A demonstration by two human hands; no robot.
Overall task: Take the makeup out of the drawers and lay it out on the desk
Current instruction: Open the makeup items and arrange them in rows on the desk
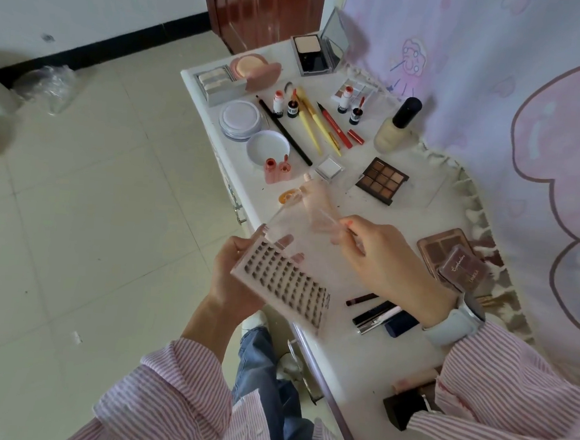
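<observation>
My left hand (233, 278) grips a pink tray of false-lash clusters (282, 283) by its left edge, held above the desk's front edge. My right hand (388, 258) pinches the tray's clear lid (302, 227), lifted and tilted up over the tray's far end. The white desk (407, 208) holds much laid-out makeup: a brown eyeshadow palette (382, 180), a foundation bottle (396, 125), yellow brushes (311, 124), a red liner pen (337, 126), round white powder jars (241, 118), and an open mirrored compact (317, 53).
A pink eyeshadow palette (452, 257) lies at the right, dark tubes (378, 313) under my right wrist, and a dark box (402, 407) near my sleeve. An open drawer's edge (318, 368) sticks out below the desk. Tiled floor (90, 221) lies left; a curtain (532, 117) hangs right.
</observation>
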